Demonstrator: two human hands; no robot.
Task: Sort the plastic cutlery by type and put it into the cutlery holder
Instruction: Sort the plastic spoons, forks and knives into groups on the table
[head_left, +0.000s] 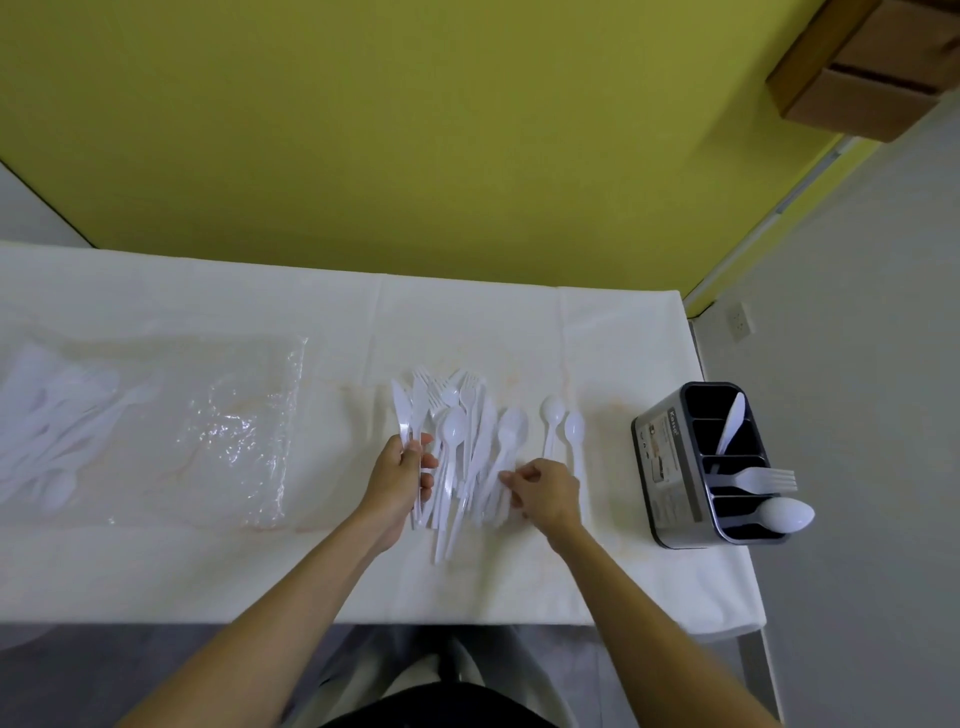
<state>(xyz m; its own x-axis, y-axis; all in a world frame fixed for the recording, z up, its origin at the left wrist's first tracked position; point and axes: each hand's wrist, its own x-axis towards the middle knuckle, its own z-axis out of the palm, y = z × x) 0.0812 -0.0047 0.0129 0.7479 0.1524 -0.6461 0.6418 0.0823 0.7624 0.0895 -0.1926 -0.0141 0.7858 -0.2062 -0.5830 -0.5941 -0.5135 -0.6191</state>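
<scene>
- I see a loose pile of white plastic forks, knives and spoons (462, 447) in the middle of the white-covered table (260, 571).
- My left hand (400, 478) has its fingers clenched around a few pieces at the pile's left edge, a white plastic knife (400, 410) among them.
- My right hand (545, 491) pinches at handles on the pile's right side (what exactly it grips, I cannot tell).
- Two white spoons (563, 426) lie just right of the pile.
- The grey-and-black divided cutlery holder (670, 467) stands near the table's right edge, with a knife, a fork and a spoon in separate compartments.
- A clear plastic bag (234, 431) lies at left.
</scene>
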